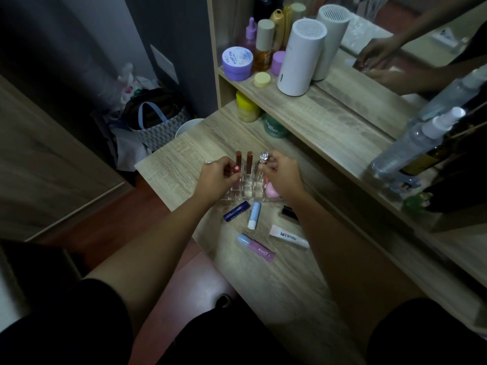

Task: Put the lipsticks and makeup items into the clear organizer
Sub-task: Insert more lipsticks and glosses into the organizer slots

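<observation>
The clear organizer sits on the wooden table, partly hidden by both hands. Two brown lipsticks stand upright in its back row. My left hand grips a red-ended lipstick over the organizer's left side. My right hand pinches a silver-capped lipstick above the right back slots. A pink item lies in the organizer under my right hand. Loose in front lie a dark blue tube, a light blue tube, a black item, a white lip tube and a pink tube.
A shelf behind holds a white cylinder device, a purple jar, several bottles and a yellow lid. A mirror stands to the right with spray bottles in front. Bags lie on the floor at left.
</observation>
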Tool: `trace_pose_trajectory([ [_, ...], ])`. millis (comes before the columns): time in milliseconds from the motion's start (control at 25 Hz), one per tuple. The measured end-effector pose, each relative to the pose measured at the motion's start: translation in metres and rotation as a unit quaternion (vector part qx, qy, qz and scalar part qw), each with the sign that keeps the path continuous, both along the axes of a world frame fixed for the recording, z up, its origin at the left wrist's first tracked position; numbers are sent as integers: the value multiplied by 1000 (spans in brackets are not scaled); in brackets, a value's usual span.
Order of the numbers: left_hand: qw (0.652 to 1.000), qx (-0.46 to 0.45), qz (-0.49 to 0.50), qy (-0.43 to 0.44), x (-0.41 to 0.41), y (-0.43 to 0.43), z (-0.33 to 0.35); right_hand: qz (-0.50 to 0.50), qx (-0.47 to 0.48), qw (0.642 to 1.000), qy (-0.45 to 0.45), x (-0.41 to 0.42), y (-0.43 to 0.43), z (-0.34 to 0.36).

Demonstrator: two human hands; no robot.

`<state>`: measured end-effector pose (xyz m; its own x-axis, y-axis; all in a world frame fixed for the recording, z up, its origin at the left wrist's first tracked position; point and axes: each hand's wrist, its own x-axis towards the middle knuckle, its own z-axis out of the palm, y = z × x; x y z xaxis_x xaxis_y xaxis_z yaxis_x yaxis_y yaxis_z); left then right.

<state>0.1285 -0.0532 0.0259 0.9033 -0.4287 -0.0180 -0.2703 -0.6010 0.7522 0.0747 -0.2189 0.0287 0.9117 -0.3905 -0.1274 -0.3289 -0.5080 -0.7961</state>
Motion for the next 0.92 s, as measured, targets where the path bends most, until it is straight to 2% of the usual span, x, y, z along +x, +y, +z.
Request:
trace_pose_trajectory([
  [440, 1000, 17, 7, 19, -1, 0, 0, 38, -38, 998, 9, -3, -6, -4],
  [600, 996, -28, 75, 50, -10, 7, -1, 32, -35, 999, -8, -13, -6, -5],
  [680, 991, -59, 111, 35, -25, 12, -4, 20, -51, 998, -23, -26, -5, -7],
  [800, 998, -23, 34, 37, -59, 20, -19, 82, -98, 992, -5, -59, -2, -12],
  [920, 991, 45, -107, 72, -85, 31, -33, 182, -155, 968, 78, -92, -2, -19],
])
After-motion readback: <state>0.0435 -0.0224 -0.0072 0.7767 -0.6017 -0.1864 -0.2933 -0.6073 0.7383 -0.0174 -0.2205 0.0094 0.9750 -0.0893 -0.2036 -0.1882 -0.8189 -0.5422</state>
